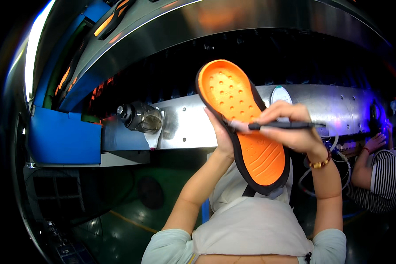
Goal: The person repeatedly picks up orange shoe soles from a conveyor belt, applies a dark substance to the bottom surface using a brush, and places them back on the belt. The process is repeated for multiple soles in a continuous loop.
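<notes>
Sole (pixel 254 147) clamped at its left edge by left hand (pixel 222 136), over bench (pixel 193 127) edge | long axis slanted upper left to lower right | brush (pixel 256 126) gripped in right hand (pixel 297 137), held crosswise (tip nearer left hand)

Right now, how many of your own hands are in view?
2. The left hand grips the orange-and-black sole by its left edge, fingers mostly hidden behind it; the right hand holds a black-handled brush over the sole's middle.
</notes>
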Tool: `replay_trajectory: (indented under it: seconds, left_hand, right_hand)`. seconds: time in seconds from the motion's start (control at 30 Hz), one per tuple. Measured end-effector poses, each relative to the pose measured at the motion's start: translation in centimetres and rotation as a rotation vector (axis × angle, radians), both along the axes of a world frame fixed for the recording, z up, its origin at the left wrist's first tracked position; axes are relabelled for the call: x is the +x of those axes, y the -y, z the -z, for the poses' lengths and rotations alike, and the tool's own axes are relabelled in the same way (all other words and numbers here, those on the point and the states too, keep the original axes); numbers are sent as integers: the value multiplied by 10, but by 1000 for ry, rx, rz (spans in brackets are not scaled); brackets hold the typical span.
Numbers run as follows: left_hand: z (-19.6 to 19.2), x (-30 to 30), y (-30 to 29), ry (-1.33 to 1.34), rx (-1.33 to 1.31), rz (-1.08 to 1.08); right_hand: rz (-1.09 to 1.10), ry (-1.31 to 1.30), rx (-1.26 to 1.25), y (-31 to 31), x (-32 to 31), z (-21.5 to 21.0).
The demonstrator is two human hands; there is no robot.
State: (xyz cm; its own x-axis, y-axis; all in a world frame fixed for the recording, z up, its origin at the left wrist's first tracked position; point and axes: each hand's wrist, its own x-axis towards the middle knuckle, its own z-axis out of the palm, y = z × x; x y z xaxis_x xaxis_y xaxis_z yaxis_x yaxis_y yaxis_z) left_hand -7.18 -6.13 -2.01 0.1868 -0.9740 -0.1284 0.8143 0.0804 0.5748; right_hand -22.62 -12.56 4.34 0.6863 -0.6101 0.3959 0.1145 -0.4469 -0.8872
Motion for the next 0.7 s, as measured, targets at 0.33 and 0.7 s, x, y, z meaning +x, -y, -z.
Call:
replay_trajectory:
  seconds: [0.33,0.7]
  left_hand:
    - [-6,29,16,62,-150,-209]
    - [-23,49,17,99,-210,-253]
  right_hand:
    - [-161,28,43,-14,-7,-4]
    - [-362,-3,98,-25,-25,-3]
